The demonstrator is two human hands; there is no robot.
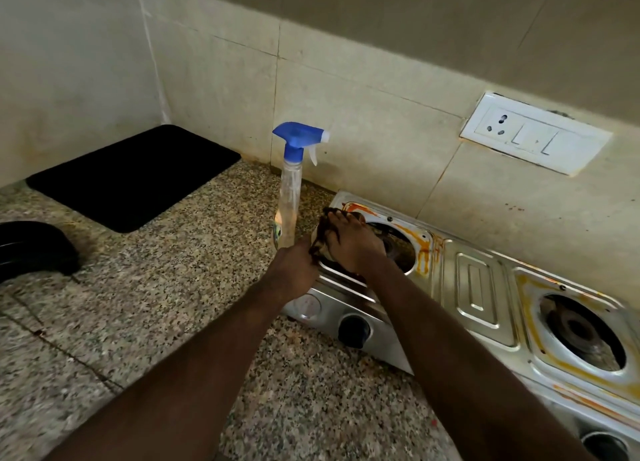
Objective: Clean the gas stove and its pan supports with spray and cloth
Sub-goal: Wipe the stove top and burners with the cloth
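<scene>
Here, the left hand point(294, 273) curls its fingers on a dark blurred thing point(320, 232) at the left burner point(400, 249) of the gas stove point(479, 287); the right hand point(353, 246) covers it, whether gripping I cannot tell. The spray bottle point(289, 197) stands just beside. The stove's right end is cut off.

Gas stove point(481, 287): shiny pressed stainless steel, smeared with orange stains. Knob point(354, 330): black plastic, slight sheen. Spray bottle point(290, 197): clear plastic body, glossy blue plastic trigger head. Cloth point(320, 232): dark, limp fabric. Countertop point(156, 304): speckled polished granite. Mat point(135, 175): matt black. Wall tiles point(346, 97): smooth cream ceramic, grimy. Switch plate point(535, 133): glossy white plastic
</scene>
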